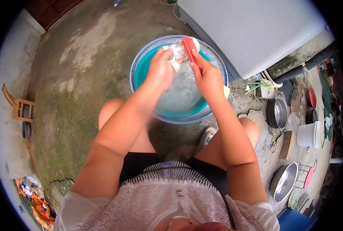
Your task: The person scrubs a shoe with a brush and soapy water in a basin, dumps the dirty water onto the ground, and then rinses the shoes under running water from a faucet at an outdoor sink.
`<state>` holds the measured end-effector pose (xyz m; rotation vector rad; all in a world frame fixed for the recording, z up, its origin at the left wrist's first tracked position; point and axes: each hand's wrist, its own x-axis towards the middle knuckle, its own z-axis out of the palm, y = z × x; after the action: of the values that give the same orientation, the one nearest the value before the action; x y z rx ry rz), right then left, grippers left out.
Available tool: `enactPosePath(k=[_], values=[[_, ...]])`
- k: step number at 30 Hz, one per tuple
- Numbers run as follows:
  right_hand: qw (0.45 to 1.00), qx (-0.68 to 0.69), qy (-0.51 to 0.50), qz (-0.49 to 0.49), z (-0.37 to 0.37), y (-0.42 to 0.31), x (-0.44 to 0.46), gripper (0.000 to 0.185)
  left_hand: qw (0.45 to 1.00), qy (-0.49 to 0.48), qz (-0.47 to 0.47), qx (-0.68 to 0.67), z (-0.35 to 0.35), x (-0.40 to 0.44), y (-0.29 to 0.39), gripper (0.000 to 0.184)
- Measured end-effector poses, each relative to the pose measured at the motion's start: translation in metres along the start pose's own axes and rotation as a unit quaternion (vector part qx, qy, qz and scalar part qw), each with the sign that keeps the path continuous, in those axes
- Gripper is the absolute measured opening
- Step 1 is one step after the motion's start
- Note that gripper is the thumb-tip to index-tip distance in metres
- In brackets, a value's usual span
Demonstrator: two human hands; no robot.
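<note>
My left hand grips a light-coloured shoe over the far part of a basin. In my right hand is a red brush, its head pressed against the shoe's side near the white toe. Below both hands, cloudy water fills the teal basin, which sits inside a larger, clear-rimmed basin. A small pale yellow object shows at the right rim, partly behind my right forearm.
A large grey-white panel stands at the upper right. Along the right are a potted plant, a metal pot, a white bucket, a wooden block and a steel bowl. A wooden stool is at the left wall.
</note>
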<state>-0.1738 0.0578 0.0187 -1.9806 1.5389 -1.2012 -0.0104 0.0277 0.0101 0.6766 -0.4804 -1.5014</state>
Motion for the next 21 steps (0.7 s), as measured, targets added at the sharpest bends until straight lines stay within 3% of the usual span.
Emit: enactPosePath(k=[2,5,9,17,21], values=[[0.995,0.084,-0.010,0.059,-0.002,-0.004,-0.003,0.046,1.000,0.006,-0.008,-0.012,0.000,0.000,0.003,0.028],[0.976,0.215,0.022,0.041,-0.014,-0.002,0.002,0.046,1.000,-0.024,-0.002,-0.002,0.006,-0.006,0.009,0.030],[0.970,0.234,0.031,0.050,-0.021,0.000,0.006,0.045,0.998,-0.051,-0.028,-0.020,-0.001,-0.001,0.008,0.035],[0.990,0.137,0.040,0.000,-0.014,-0.003,0.004,0.046,0.994,-0.087,-0.048,-0.034,0.005,-0.008,0.013,0.067],[0.998,0.044,0.044,-0.029,-0.014,0.000,0.001,0.048,0.995,-0.079,-0.056,-0.030,0.010,-0.013,0.013,0.072]])
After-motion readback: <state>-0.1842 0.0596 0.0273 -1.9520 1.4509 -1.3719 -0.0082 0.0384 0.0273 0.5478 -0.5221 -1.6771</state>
